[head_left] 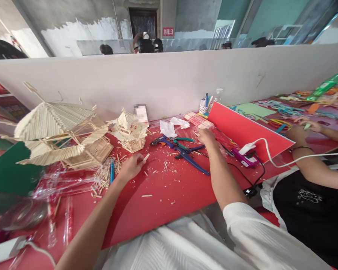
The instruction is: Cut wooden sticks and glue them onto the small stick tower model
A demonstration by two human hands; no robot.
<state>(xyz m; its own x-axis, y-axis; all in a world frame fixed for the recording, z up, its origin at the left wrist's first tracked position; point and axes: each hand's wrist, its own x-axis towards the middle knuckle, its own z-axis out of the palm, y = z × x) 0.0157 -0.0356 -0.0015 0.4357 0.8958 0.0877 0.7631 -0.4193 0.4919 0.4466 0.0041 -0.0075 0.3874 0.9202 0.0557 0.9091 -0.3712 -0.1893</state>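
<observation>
My left hand [131, 167] is closed in a pinch on a short wooden stick [147, 158] above the red table [157, 187]. Farther off, my right hand [206, 135] reaches to the near edge of a bundle of wooden sticks [198, 119] in clear plastic. Its fingers are curled together, and what they grip is too small to make out. Blue-handled pliers [190, 159] lie between the hands, beside a green-handled tool [184, 139]. Left of my left hand, a blue pen [112, 170] rests by a pile of stick offcuts [100, 183].
A large stick-built pavilion [53, 123] and a smaller one [129, 131] stand at the left. A red board [246, 129] leans at the right, near a purple power strip [245, 157] with cables. A white partition [169, 82] runs behind. A co-worker's hands [300, 129] are at far right.
</observation>
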